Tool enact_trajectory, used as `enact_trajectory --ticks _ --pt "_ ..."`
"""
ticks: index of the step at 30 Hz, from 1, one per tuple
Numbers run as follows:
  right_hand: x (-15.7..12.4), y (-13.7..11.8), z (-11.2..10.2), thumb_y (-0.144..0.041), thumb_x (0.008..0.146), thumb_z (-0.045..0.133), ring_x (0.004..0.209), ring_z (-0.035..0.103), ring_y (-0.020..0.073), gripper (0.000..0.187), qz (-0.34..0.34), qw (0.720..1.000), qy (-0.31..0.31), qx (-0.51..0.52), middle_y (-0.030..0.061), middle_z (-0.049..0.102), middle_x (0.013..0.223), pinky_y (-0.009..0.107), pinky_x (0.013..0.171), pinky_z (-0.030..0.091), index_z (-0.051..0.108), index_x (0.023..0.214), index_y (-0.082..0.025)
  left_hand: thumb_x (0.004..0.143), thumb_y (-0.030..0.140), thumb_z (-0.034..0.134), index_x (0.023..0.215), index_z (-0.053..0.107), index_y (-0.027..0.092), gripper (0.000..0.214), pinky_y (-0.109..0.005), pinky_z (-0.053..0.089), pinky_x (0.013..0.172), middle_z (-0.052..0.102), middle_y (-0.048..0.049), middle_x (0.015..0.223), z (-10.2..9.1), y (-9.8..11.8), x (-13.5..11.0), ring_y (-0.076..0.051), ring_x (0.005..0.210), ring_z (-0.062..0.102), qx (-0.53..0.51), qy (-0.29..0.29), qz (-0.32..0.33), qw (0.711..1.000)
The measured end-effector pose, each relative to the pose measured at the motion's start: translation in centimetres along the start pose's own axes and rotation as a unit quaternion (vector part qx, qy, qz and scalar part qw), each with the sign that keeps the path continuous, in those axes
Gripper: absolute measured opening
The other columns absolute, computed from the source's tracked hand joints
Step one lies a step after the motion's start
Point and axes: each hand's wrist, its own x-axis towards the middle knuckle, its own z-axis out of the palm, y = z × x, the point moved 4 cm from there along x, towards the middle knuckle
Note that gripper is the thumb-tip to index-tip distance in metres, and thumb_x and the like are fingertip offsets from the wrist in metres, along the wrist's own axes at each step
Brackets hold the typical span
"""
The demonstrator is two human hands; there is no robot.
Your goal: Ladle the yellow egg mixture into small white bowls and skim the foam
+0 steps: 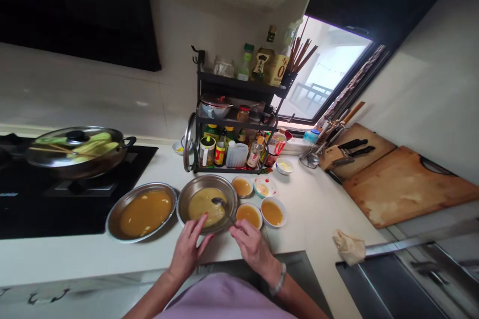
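Note:
A steel bowl (187, 194) of yellow-brown liquid stands on the white counter in front of me. My left hand (188, 249) rests on its near rim, fingers curled against the edge. My right hand (250, 245) pinches the handle of a metal spoon (220, 203) whose bowl lies in the liquid. Just left stands a wider steel pan (112, 219) holding the same liquid. Three small bowls (272, 212) of liquid sit close to the right of the steel bowl, one almost touching my right hand.
A lidded wok (75, 152) sits on the black hob at left. A black rack (234, 124) of bottles and jars stands behind the bowls. Wooden boards (404, 184) and knives lie at right, a crumpled cloth (349, 246) near the sink (392, 284).

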Motion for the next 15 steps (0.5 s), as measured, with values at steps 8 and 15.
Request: enact_trajectory --ticks 8,15 --pt "2.2 -3.9 1.0 -0.012 0.093 0.046 0.081 0.057 0.0195 0.027 -0.041 0.984 -0.124 -0.121 0.0072 0.060 0.088 0.028 0.068 0.050 0.061 0.113 -0.020 0.092 0.015 0.046 0.107 0.064 0.018 0.024 -0.024 0.049 0.063 0.060 -0.0042 0.080 1.6 1.1 4.8 -0.015 0.072 0.059 -0.049 -0.135 0.126 0.982" --pt "0.9 7.6 -4.7 -0.025 0.092 0.050 0.091 0.063 0.0210 0.026 0.222 0.970 0.094 0.026 0.0095 0.066 0.100 0.036 0.081 0.054 0.062 0.114 -0.020 0.095 0.024 0.042 0.096 0.067 0.018 0.025 -0.020 0.049 0.063 0.061 -0.0042 0.084 0.3 -2.0 6.5 -0.011 0.070 0.061 -0.044 -0.075 0.050 0.995"
